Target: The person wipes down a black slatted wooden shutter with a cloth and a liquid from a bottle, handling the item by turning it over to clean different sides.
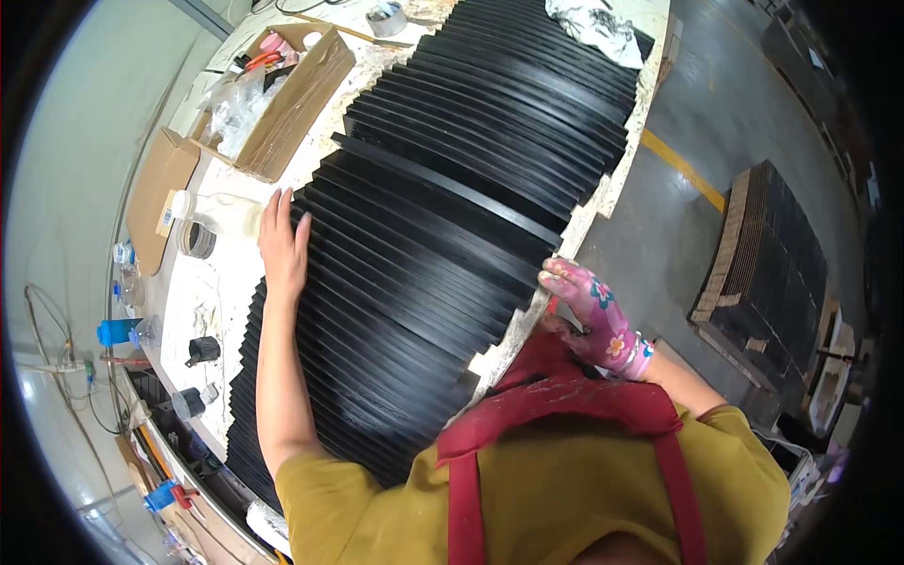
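Long black strips (pixel 405 273) lie side by side in rows across the bench, their ends stepped unevenly along both sides. My left hand (pixel 282 247) is bare and rests at the left ends of the strips, fingers stretched out, thumb apart. At the right ends, by the bench's edge, is my right hand (pixel 595 315) in a pink flowered glove. Its fingertips touch the end of a strip, and the thumb is spread away below. One strip (pixel 447 188) sits raised above its neighbours, between the two groups of rows.
A cardboard box (pixel 294 118) of plastic bags and tools stands at the far left, with a clear plastic bottle (pixel 221 213) and a tape roll (pixel 195 240) nearer. Crumpled plastic (pixel 598 33) lies on the far strips. Stacked dark boards (pixel 767 273) stand on the floor at right.
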`<action>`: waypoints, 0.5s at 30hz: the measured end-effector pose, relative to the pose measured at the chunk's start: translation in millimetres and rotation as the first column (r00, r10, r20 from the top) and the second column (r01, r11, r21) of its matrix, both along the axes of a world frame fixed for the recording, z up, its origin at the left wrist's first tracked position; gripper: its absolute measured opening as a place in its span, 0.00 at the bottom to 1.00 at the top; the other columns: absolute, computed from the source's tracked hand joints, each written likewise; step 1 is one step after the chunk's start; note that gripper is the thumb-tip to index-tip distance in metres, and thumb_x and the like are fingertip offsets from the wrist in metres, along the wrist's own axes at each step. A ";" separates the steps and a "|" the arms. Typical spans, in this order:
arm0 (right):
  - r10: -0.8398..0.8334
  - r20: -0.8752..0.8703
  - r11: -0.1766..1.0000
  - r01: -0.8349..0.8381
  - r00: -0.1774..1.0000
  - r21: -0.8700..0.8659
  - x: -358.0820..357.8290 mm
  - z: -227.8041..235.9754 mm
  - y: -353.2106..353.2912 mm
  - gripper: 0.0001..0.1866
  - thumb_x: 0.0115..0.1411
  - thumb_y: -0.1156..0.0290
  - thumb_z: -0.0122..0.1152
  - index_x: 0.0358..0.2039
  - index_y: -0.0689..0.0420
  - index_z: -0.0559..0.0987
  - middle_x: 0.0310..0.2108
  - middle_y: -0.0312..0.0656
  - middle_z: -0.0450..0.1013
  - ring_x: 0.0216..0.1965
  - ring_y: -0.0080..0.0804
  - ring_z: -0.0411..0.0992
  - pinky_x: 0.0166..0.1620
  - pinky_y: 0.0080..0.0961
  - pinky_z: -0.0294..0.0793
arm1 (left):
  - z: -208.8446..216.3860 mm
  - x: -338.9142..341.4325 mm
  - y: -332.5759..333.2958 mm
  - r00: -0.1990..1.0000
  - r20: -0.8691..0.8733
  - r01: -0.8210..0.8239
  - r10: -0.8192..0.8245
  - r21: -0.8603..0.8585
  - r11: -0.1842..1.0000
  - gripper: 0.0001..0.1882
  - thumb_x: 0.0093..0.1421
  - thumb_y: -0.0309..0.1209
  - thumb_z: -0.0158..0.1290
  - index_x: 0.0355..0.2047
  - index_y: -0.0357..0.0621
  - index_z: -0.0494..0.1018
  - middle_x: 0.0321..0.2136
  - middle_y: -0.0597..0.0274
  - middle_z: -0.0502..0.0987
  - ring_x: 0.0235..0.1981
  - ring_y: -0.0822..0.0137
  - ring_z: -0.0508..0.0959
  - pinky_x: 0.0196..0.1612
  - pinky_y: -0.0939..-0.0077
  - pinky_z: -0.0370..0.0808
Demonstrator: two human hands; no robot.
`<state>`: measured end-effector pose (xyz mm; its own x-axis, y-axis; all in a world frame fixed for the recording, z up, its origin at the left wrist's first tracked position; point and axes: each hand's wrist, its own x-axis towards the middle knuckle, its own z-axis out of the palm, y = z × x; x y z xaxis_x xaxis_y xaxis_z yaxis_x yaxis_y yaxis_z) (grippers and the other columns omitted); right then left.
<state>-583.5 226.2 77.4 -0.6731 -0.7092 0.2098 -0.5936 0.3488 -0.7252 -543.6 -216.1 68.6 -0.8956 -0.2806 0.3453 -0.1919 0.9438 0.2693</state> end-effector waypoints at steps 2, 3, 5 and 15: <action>0.006 -0.132 0.999 -0.001 0.991 0.037 -1.1 2.5 -10.1 0.32 0.48 0.73 0.65 0.56 0.54 0.68 0.58 0.49 0.62 0.60 0.49 0.60 0.60 0.42 0.60 | 2.5 47.4 24.1 0.996 0.082 0.033 -0.036 0.036 0.999 0.30 0.58 0.32 0.50 0.61 0.44 0.59 0.62 0.48 0.57 0.62 0.46 0.57 0.63 0.56 0.54; -0.015 -0.160 0.998 0.024 0.987 0.056 -7.2 5.6 -18.8 0.33 0.50 0.69 0.65 0.58 0.53 0.67 0.60 0.49 0.60 0.61 0.50 0.58 0.61 0.43 0.57 | -4.8 71.8 33.9 0.987 0.158 0.040 -0.042 0.018 0.999 0.32 0.57 0.32 0.50 0.62 0.45 0.57 0.63 0.49 0.54 0.63 0.45 0.55 0.65 0.55 0.52; -0.087 -0.253 0.988 0.116 0.964 0.104 -24.4 1.0 -35.9 0.33 0.51 0.64 0.64 0.58 0.51 0.66 0.60 0.48 0.60 0.61 0.51 0.57 0.61 0.45 0.54 | -15.2 96.9 51.2 0.948 0.315 0.033 -0.036 0.016 0.999 0.32 0.58 0.38 0.50 0.63 0.49 0.56 0.66 0.51 0.50 0.66 0.49 0.50 0.65 0.52 0.48; -0.147 -0.306 0.972 0.195 0.941 0.131 -44.5 -0.6 -28.8 0.30 0.51 0.69 0.62 0.57 0.51 0.68 0.59 0.48 0.61 0.61 0.52 0.57 0.62 0.43 0.54 | -19.0 34.8 77.5 0.953 0.300 -0.023 0.046 -0.081 0.996 0.32 0.62 0.49 0.46 0.64 0.54 0.54 0.66 0.55 0.49 0.67 0.53 0.50 0.63 0.45 0.49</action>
<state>-628.0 197.4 76.8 -0.7129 -0.6286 0.3109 -0.6921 0.5590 -0.4567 -508.7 -138.6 49.7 -0.9515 -0.2967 0.0820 -0.2859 0.9505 0.1220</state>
